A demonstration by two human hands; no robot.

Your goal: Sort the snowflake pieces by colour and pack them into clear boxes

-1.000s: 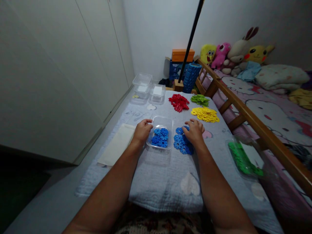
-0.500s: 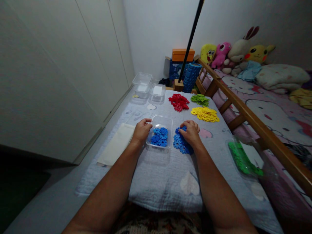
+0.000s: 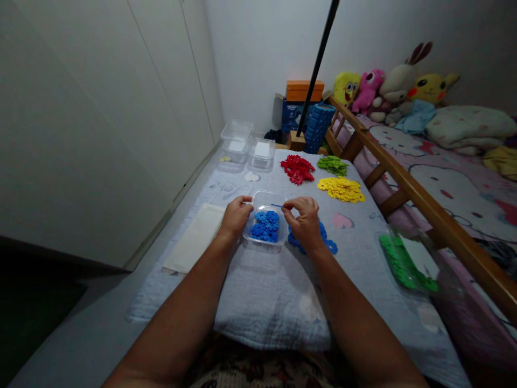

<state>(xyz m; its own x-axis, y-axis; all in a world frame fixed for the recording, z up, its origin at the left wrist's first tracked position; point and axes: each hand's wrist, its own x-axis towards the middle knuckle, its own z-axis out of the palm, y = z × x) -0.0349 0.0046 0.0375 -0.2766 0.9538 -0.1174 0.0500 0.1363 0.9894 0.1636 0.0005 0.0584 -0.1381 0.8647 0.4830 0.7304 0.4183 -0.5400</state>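
Observation:
A clear plastic container [image 3: 262,241] stands in front of me with several blue flower-shaped discs [image 3: 265,226] inside. My left hand [image 3: 236,214] grips its left rim between thumb and fingers. Above the container's right side, my right hand [image 3: 302,216] pinches one blue disc [image 3: 277,205], seen edge-on. Under and beside that hand lies a pile of loose blue discs [image 3: 331,246] on the cloth, partly hidden by the hand and wrist.
Beyond my hands are piles of red [image 3: 298,169], yellow [image 3: 341,189] and light green discs [image 3: 332,165]. A clear box of green discs [image 3: 398,264] sits at right. Clear containers [image 3: 237,143] stand at back left, a folded cream cloth [image 3: 194,237] nearer. A wooden bed rail [image 3: 436,205] borders the right.
My right hand has moved left from the blue pile to the container's right edge, now with a blue disc in its fingers. The left hand stays on the rim.

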